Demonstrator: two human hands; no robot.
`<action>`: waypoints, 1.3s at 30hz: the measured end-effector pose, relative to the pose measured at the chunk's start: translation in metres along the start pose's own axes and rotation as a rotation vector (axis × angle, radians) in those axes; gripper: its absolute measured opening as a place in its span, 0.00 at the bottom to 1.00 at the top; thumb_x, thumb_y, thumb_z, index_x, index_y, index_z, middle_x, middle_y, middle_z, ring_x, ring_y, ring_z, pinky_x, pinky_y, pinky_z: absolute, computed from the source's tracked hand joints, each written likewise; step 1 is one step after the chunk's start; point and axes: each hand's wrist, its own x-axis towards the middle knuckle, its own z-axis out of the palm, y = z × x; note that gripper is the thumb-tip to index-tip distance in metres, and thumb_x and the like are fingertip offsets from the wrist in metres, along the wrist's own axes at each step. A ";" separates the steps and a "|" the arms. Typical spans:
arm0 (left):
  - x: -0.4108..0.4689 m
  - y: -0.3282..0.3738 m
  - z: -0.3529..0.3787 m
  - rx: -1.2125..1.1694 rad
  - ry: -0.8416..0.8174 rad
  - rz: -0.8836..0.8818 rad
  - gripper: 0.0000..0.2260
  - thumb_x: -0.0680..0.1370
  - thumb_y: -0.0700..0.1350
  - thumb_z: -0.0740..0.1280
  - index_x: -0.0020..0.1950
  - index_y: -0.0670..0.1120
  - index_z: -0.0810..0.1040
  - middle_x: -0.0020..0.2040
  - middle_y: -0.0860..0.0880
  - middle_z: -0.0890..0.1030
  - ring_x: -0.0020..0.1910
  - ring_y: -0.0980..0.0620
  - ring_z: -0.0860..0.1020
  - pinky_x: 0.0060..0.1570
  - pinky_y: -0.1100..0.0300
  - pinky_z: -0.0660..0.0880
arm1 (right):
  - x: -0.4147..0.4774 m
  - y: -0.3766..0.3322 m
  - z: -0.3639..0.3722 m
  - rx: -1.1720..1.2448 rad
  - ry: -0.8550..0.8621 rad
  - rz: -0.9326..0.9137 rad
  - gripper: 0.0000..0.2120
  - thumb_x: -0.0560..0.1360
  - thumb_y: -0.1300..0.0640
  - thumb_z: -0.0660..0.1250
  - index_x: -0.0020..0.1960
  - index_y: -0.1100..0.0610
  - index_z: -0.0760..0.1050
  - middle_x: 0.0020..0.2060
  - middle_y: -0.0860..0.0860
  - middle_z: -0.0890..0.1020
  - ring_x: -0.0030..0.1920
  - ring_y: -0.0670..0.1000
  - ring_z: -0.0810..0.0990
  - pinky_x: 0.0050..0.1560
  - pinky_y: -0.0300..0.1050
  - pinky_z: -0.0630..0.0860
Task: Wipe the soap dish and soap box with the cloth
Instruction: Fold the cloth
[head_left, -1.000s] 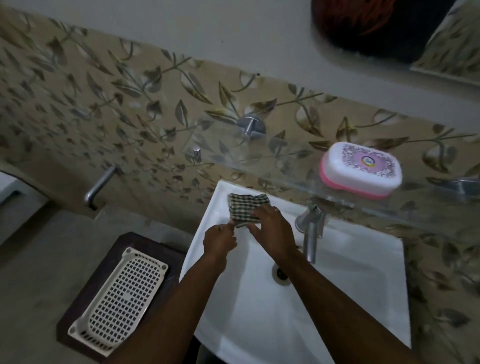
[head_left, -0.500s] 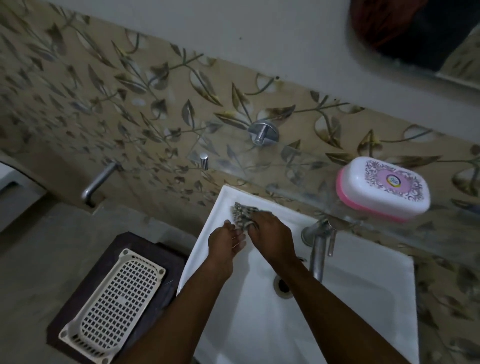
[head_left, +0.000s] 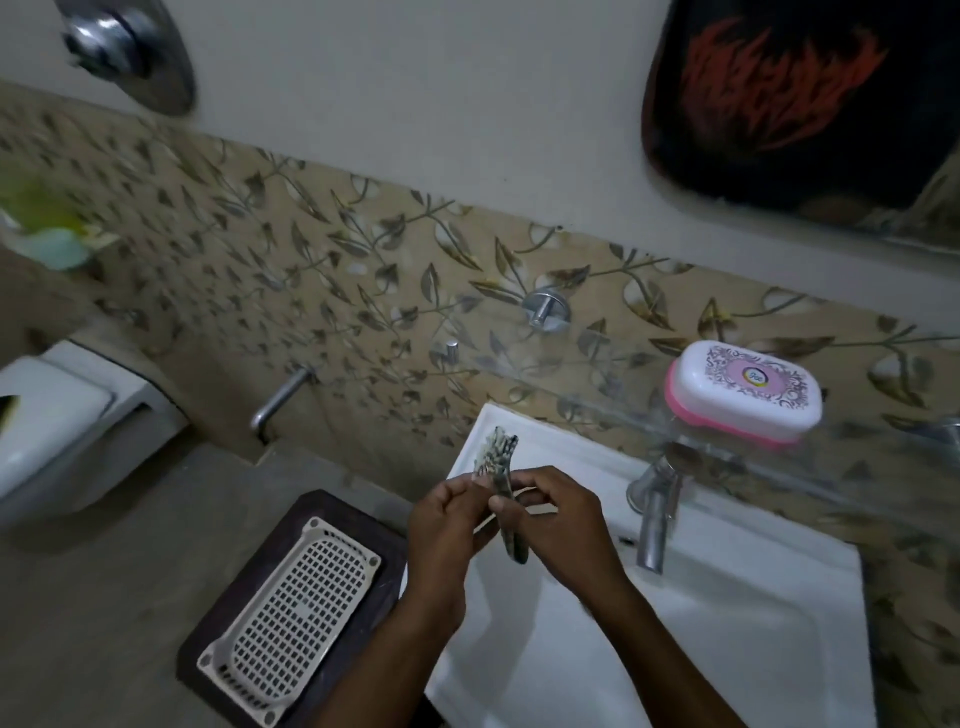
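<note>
Both hands, left hand (head_left: 451, 512) and right hand (head_left: 558, 519), pinch checked cloth (head_left: 501, 467) above white sink (head_left: 727, 623); soap box (head_left: 743, 392) on glass shelf (head_left: 597, 402) beyond right hand; leaf-patterned tiles (head_left: 311, 260) behind

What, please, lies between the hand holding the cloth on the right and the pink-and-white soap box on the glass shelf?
In the head view, the chrome tap stands between the right hand and the soap box; the rest is bare white basin.

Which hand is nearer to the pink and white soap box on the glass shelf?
The right hand. It is below and left of the soap box, near the tap. The left hand is farther left, at the sink's edge. Both hold the cloth.
</note>
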 end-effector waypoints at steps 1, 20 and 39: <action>-0.005 0.000 -0.005 0.016 0.021 0.014 0.07 0.80 0.41 0.67 0.53 0.39 0.82 0.47 0.42 0.86 0.47 0.46 0.85 0.44 0.59 0.81 | -0.003 -0.004 0.002 -0.002 -0.001 -0.025 0.05 0.72 0.48 0.74 0.47 0.42 0.80 0.45 0.40 0.83 0.46 0.39 0.81 0.43 0.34 0.79; -0.059 -0.006 -0.177 -0.546 0.371 0.099 0.10 0.73 0.41 0.72 0.52 0.40 0.77 0.42 0.43 0.85 0.44 0.45 0.82 0.35 0.56 0.81 | -0.009 -0.036 0.115 0.991 -0.257 0.541 0.16 0.83 0.56 0.54 0.65 0.60 0.74 0.59 0.57 0.81 0.60 0.57 0.79 0.60 0.56 0.75; 0.062 -0.152 -0.357 0.043 0.951 -0.139 0.17 0.68 0.40 0.78 0.49 0.48 0.74 0.36 0.49 0.77 0.36 0.52 0.76 0.43 0.53 0.77 | 0.110 0.103 0.349 -0.250 -0.540 0.461 0.12 0.67 0.67 0.73 0.33 0.55 0.74 0.32 0.57 0.80 0.33 0.55 0.78 0.40 0.57 0.78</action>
